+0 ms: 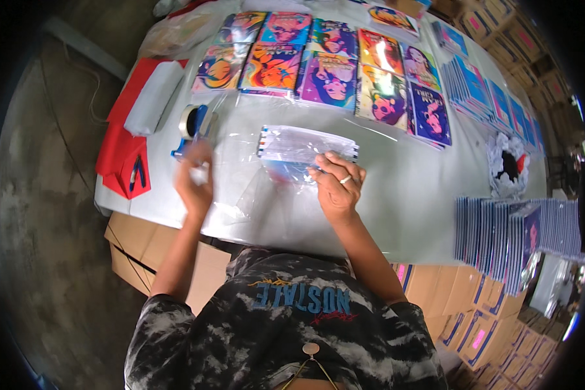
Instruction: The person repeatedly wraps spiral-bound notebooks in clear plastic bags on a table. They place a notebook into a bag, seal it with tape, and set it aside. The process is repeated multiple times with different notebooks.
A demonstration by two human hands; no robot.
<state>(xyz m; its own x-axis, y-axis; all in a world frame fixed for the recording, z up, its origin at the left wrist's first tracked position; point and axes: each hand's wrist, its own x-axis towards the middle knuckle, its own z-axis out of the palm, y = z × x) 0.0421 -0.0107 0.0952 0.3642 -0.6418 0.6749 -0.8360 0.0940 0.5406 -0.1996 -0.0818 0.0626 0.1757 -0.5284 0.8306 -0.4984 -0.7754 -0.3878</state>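
Gripping a clear-wrapped pack (299, 143), right hand (340, 182) with fingers curled, blurred left hand (195, 181) at a blue tape dispenser (201, 119), its finger spread unclear, colourful notebooks (272, 66) beyond.

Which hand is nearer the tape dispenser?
Left: the left hand is at the tape dispenser, on its near side; the right hand is farther right, at the wrapped bundle.

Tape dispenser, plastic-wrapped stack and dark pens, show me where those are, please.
Tape dispenser (201, 119): head view, on its blue body beside the roll.
Plastic-wrapped stack (305, 142): head view, middle of its white page edges.
Dark pens (134, 175): head view, on the left pen's barrel.
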